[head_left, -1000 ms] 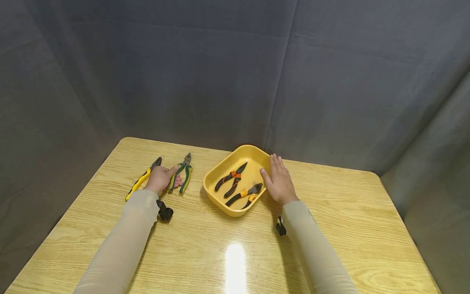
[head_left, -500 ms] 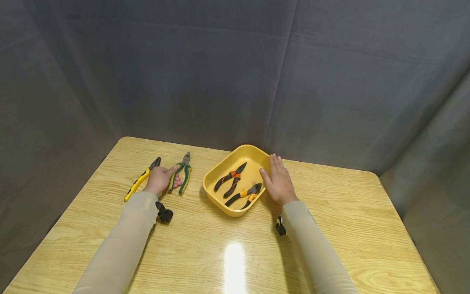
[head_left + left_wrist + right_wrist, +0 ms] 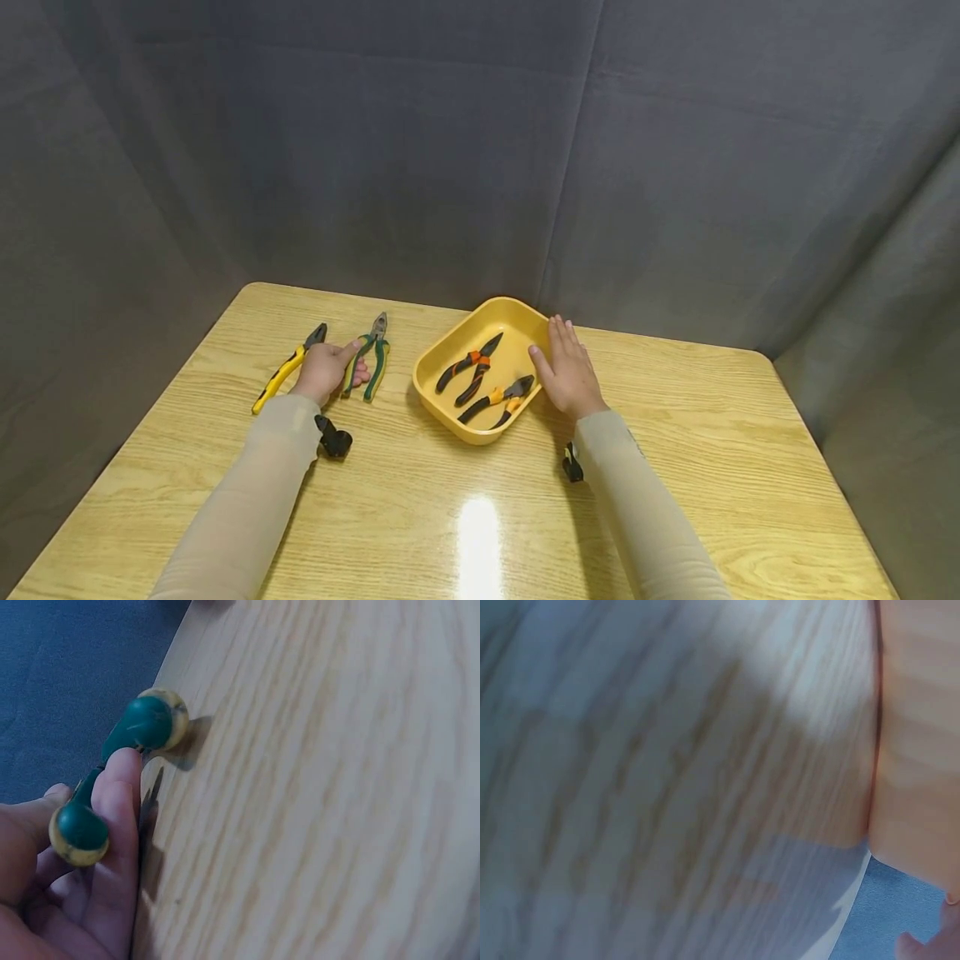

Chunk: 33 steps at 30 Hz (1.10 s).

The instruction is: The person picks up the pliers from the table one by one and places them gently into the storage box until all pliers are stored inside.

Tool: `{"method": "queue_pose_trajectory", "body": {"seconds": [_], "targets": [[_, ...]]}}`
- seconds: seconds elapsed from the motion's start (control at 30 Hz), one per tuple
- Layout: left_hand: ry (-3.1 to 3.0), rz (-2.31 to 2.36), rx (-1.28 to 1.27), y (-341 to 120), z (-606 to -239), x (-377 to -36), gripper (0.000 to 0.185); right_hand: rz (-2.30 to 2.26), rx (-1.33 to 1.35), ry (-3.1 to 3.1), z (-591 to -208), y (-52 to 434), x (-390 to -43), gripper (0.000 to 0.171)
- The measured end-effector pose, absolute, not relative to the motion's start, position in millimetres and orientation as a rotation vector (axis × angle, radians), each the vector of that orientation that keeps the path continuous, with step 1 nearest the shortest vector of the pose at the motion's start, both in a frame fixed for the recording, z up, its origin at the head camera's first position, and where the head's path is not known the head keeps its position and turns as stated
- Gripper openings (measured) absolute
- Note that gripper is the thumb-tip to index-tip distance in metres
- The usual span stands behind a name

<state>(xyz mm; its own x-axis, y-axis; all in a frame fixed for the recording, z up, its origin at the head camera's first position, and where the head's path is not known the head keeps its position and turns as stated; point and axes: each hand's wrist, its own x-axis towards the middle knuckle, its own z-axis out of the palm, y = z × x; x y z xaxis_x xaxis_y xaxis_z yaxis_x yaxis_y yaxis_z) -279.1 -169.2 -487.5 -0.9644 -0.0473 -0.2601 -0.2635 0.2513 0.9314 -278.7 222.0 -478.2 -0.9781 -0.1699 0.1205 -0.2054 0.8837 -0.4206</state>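
Barely shifted since earlier: left hand [image 3: 324, 372] curled round green pliers [image 3: 371, 357] handles; right hand [image 3: 568, 372] flat, fingers straight, steadying yellow tray [image 3: 450, 346] edge.

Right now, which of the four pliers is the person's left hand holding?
The green-handled pliers, on the table just left of the yellow tray. The left hand grips one of their handles; the yellow-handled pliers lie untouched beside it, and two orange-marked pairs lie in the tray.

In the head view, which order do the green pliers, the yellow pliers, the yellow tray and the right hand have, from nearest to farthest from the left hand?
1. green pliers: held in the left hand.
2. yellow pliers: just left of it, on the table.
3. yellow tray: to its right.
4. right hand: beyond the tray's far side.
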Motion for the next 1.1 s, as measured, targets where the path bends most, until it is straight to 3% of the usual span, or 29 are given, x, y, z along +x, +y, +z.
{"method": "queue_pose_trajectory", "body": {"seconds": [1.1], "targets": [[2.274, 1.968, -0.114, -156, -461, -283, 0.059, 0.666, 0.305, -2.957, -484, 222, -278, 0.075]]}}
